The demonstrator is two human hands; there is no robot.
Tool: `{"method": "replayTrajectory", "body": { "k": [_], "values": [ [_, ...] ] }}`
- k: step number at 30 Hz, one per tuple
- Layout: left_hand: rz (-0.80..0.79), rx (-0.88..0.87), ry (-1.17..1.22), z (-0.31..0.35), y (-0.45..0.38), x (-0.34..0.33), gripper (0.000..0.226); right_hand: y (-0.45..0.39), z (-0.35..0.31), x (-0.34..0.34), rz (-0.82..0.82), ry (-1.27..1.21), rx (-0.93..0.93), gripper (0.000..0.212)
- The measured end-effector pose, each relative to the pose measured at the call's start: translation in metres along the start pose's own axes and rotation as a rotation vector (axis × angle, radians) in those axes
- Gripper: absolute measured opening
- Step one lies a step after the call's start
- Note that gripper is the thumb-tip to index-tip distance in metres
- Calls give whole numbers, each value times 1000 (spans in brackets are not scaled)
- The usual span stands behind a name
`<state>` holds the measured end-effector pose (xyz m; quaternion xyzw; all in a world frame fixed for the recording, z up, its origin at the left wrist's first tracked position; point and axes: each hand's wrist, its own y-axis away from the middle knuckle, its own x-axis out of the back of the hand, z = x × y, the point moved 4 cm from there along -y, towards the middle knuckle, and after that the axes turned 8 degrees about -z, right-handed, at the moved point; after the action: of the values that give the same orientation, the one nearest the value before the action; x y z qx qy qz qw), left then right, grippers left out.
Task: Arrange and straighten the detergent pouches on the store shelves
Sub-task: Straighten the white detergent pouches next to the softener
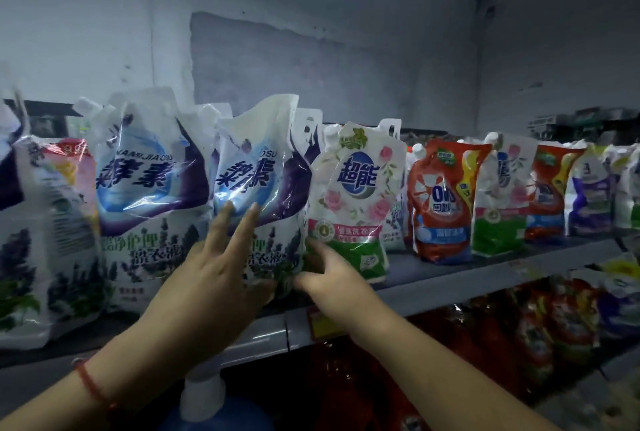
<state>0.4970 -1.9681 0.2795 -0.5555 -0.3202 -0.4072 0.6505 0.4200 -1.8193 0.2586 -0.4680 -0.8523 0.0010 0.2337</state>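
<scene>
Purple-and-white lavender pouch (258,188) stands upright, top leaning left (front facing out), pressed between flat left hand (211,278) and right hand (325,278).

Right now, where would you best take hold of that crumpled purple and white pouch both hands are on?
Probably low on both side edges of the purple and white pouch, coming from the front: left hand on its face, right hand at its right edge. Its top sags and folds; the base looks fuller.

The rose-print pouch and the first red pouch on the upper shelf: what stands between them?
In the head view, a smaller pouch stands set back between the rose-print pouch and the red pouch, mostly hidden; in front of it the shelf is bare.
</scene>
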Motion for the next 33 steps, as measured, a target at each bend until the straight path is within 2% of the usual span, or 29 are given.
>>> {"method": "replayTrajectory", "body": {
  "k": [4, 6, 11, 16, 21, 24, 27, 30, 32, 33],
  "values": [
    [74, 98, 112, 3, -8, -4, 105, -22, 7, 8, -125, -58, 19, 64],
    [127, 157, 131, 4, -14, -6, 106, -27, 10, 14, -206, -20, -4, 86],
    [205, 330, 239, 10, -22, -13, 107, -28, 19, 19, -196, 47, -37, 106],
    [266, 400, 421, 24, -31, -19, 94, -28, 22, 44, -213, 85, -69, 114],
    [381, 460, 421, 35, -29, -25, 86, -22, 22, 56, -219, 172, -11, 107],
    [424, 478, 381, 43, -27, -27, 80, -13, 8, 51, -183, 116, 197, 96],
    [427, 464, 293, 56, -29, -31, 78, -9, -14, 53, -82, -43, 403, 70],
    [369, 467, 149, 73, -34, -39, 80, -21, -27, 62, -49, -129, 306, 52],
    [338, 420, 73, 82, -33, -44, 79, -29, -33, 73, -8, -107, 212, 56],
    [340, 381, 59, 84, -30, -45, 78, -29, -37, 81, 23, 12, 192, 62]
  ]
}}
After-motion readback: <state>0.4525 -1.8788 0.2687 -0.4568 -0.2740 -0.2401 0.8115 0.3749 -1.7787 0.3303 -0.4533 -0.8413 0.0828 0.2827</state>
